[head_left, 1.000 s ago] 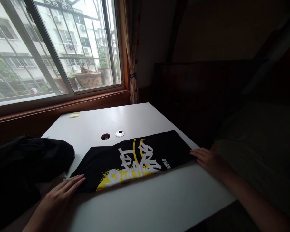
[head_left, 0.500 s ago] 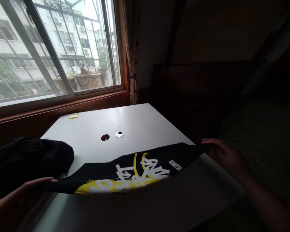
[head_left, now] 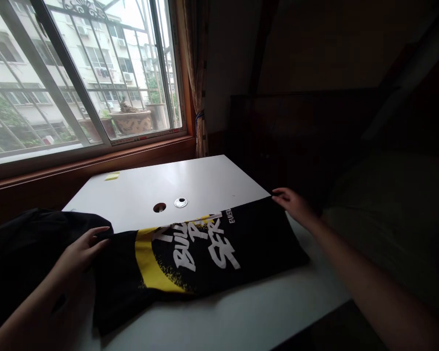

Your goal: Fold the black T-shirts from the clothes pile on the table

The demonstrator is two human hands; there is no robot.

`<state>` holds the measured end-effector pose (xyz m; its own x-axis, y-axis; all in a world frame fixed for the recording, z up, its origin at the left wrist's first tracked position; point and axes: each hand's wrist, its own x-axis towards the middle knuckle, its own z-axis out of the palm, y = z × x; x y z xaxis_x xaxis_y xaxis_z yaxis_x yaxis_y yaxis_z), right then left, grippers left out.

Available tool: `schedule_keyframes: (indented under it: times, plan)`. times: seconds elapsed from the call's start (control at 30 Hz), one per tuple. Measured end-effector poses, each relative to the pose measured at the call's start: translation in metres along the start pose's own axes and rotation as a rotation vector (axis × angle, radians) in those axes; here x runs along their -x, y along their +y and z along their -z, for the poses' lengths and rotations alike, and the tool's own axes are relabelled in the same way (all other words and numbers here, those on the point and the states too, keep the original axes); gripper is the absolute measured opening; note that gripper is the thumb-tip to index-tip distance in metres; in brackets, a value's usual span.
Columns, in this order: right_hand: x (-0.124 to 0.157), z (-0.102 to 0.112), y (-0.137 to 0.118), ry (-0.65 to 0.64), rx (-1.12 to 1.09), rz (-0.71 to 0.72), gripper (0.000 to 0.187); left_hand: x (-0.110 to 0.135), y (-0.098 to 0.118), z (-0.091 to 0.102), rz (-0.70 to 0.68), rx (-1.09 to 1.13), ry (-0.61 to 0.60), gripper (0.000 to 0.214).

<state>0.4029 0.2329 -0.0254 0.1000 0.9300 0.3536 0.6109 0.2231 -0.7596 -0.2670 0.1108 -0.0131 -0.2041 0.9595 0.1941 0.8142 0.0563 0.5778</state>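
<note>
White table [head_left: 249,297], smooth and faintly glossy: near edge slanting at lower right, with a bare strip between it and the cloth; a wider bare stretch beyond the cloth, running to the far corner. Black cloth [head_left: 263,239], one piece, folded: spread across the table between the two hands, its long far edge drawn nearly straight from one to the other, its near edge loose and slightly wavy; matte, soft, with bold white lettering and a speckled yellow curved band. Left hand [head_left: 86,247]: thumb and fingers nearly together, pinching the cloth's far left corner. Right hand [head_left: 292,202]: fingertips closed on the far right corner, beside the table's right edge. Dark bundle [head_left: 40,239], rounded and creased, just beyond the left forearm. Round hole [head_left: 160,207] and silvery ring [head_left: 181,202], side by side, past the cloth. Yellow strip [head_left: 112,176], flat, near the far left corner. Patterned curtain [head_left: 201,87], gathered by a tie; barred window [head_left: 95,73] alongside; weathered planter [head_left: 131,122] behind the glass.
</note>
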Motion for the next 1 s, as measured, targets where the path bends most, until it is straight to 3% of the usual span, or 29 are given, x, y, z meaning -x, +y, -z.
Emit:
schedule_keyframes:
  times: [0.1, 0.2, 0.27, 0.4, 0.5, 0.63, 0.83, 1.0]
  plan:
    - [0.003, -0.027, 0.016, 0.019, 0.036, -0.013, 0.043, -0.016, -0.009, -0.027, 0.015, -0.102, 0.026, 0.056]
    - [0.016, -0.034, 0.018, -0.003, 0.11, 0.085, 0.038, -0.016, -0.014, -0.041, -0.196, -0.194, 0.112, 0.051]
    - [0.031, -0.029, 0.014, -0.108, 0.17, 0.168, 0.029, -0.006, -0.012, -0.045, -0.383, -0.216, 0.119, 0.047]
    - [0.076, -0.016, 0.001, -0.349, 0.262, 0.264, 0.024, 0.035, 0.002, -0.05, -0.698, -0.21, -0.053, 0.038]
    - [0.11, -0.014, -0.002, -0.389, 0.326, 0.316, 0.033, 0.069, 0.013, -0.056, -0.828, -0.328, -0.22, 0.06]
    - [0.129, -0.012, 0.007, -0.429, 0.468, 0.361, 0.049, 0.091, 0.008, -0.061, -0.875, -0.467, -0.292, 0.082]
    - [0.126, 0.0, 0.019, -0.42, 0.483, 0.375, 0.045, 0.09, -0.024, -0.048, -0.871, -0.416, -0.242, 0.056]
    - [0.139, 0.007, 0.013, -0.41, 0.423, 0.397, 0.038, 0.097, -0.026, -0.032, -0.854, -0.337, -0.198, 0.047]
